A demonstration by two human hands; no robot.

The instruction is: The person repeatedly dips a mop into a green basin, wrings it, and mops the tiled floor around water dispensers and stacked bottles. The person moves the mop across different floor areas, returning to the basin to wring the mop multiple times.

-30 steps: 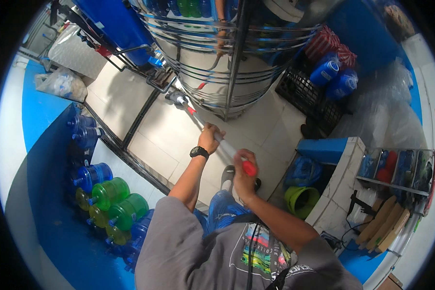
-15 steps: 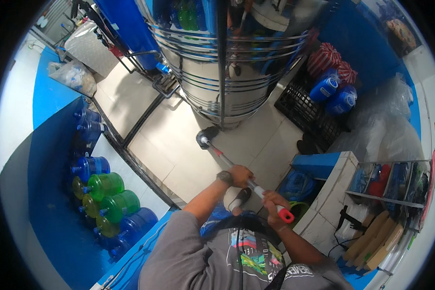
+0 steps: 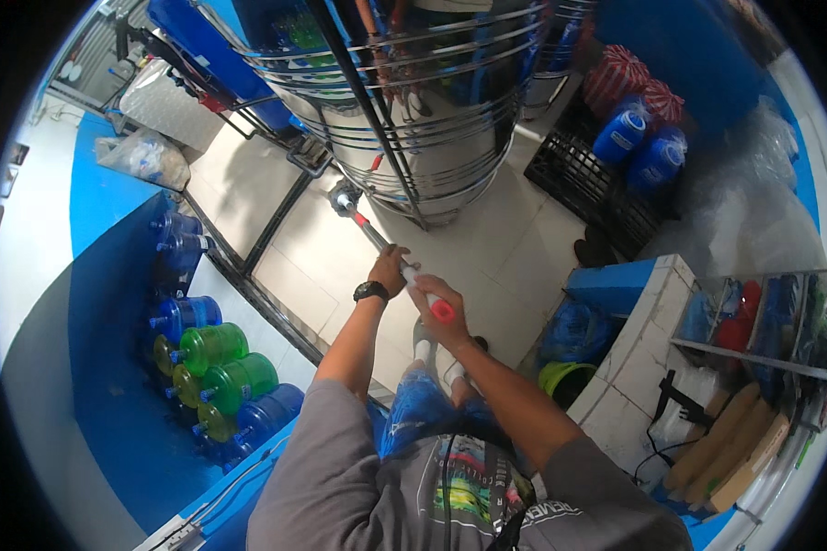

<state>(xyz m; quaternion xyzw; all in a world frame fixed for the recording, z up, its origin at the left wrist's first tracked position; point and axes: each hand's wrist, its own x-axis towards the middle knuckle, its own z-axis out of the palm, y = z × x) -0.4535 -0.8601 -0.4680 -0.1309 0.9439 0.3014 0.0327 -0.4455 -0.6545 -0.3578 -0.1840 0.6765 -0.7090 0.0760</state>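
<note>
A long-handled mop (image 3: pixel 371 235) with a grey shaft and red parts slants away from me over the tiled floor. Its dark head (image 3: pixel 343 196) rests on the tiles beside the foot of a large shiny steel tank (image 3: pixel 450 156). My left hand (image 3: pixel 390 270), a dark watch on its wrist, is wrapped round the shaft. Behind it, my right hand (image 3: pixel 444 308) grips the handle near the red end. Both hands are closed, and part of the shaft is hidden under the fingers. My feet stand on the tiles below the handle.
Blue and green water jugs (image 3: pixel 241 384) lie stacked on the left. A black crate (image 3: pixel 588 184) with blue containers (image 3: pixel 620 136) stands at the far right. Nearer are a tiled ledge (image 3: pixel 634 317) and a yellow-green bucket (image 3: pixel 565 378). A dark metal floor edge (image 3: pixel 280 220) crosses the left.
The mop head has shifted left and farther off along the tank's base. Both hands moved forward and left with the handle, and my arms are more stretched out. The view has tilted slightly.
</note>
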